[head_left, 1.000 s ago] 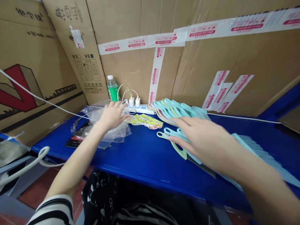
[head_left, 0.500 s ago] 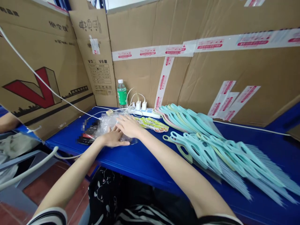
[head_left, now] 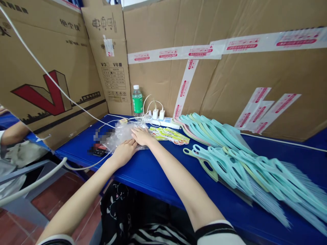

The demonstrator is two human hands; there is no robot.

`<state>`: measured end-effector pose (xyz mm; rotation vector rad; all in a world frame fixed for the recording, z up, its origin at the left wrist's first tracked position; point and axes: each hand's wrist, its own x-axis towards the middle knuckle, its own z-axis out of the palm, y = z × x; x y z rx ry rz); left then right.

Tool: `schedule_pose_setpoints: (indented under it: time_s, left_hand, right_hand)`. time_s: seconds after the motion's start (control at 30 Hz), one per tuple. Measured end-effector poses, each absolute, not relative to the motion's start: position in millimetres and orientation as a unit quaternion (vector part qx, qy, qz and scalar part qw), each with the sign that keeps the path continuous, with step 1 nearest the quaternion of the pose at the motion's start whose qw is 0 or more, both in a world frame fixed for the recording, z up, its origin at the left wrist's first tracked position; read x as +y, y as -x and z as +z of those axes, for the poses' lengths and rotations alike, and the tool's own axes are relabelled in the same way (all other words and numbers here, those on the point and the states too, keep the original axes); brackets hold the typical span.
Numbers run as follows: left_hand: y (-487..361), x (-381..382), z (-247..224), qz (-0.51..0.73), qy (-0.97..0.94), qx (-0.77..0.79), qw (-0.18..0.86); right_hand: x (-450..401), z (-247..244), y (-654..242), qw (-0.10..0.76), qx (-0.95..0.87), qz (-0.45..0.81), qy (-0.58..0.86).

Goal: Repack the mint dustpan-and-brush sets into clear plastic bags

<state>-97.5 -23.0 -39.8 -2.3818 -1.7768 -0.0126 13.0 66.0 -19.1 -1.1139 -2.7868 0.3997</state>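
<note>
- At twelve o'clock, a crinkled clear plastic bag [head_left: 120, 134] lies on our blue table [head_left: 133, 173].
- Our left hand [head_left: 124, 153] and right hand [head_left: 141, 136] have just come together on it, flat, open, gripping nothing.

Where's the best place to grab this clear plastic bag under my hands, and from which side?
Probably at its crumpled, raised middle, just beyond your left hand, coming from above. The clear plastic bag lies in loose folds there, standing up off the blue table, which gives you something to pinch, while its right end lies flat under your right hand.
</note>
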Motion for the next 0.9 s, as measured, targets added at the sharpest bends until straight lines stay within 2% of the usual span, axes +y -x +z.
schedule_pose_setpoints:
  time_s: [0.23,0.7,0.9]
  left_hand:
    - [102.2,-15.0,-26.9,0.012,0.791,-0.609,0.061]
    - [112.2,1.8,-35.3,0.031,0.781,-0.623,0.027]
    - [115.8,1.8,-46.9,-0.020,0.791,-0.612,-0.005]
  right_hand:
    - [66.5,-10.8,-4.2,0.094,-0.923,0.131,0.349]
    - [84.9,-21.3,8.9,0.050,-0.909,0.188,0.369]
    - [83.7,-24.7,10.6,0.055,-0.908,0.182,0.373]
